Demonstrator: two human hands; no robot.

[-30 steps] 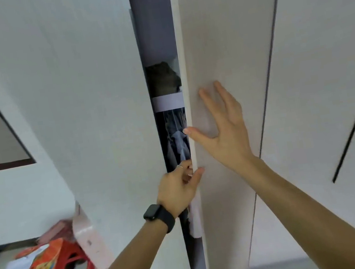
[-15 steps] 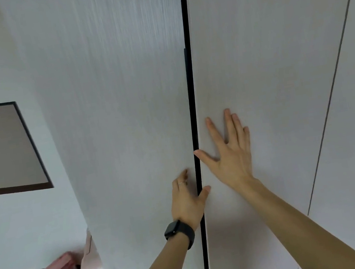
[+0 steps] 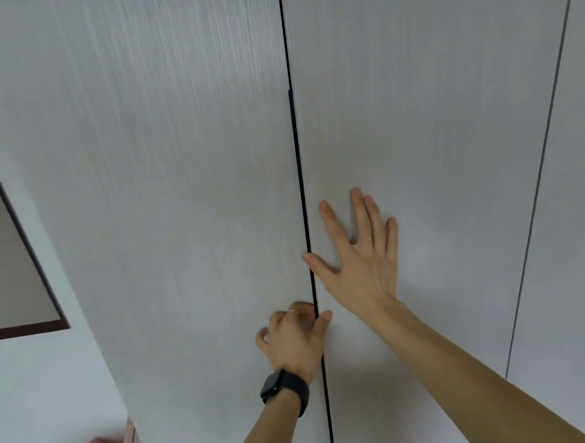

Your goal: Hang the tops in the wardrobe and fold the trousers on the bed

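Right, wardrobe (image 3: 198, 159) fills the view: doors closed, long axis vertical, pale wood-grain laminate. 3 flat door panels visible; a dark seam (image 3: 302, 182) between the left two runs top to bottom. My right hand (image 3: 361, 260) lies flat at the middle door's left edge, fingers spread. Left hand (image 3: 293, 338) is lower, at the left door's right edge, fingers curled, holding nothing, thumb across the seam. 1 black watch (image 3: 284, 389), 1 thin ring (image 3: 291, 311).
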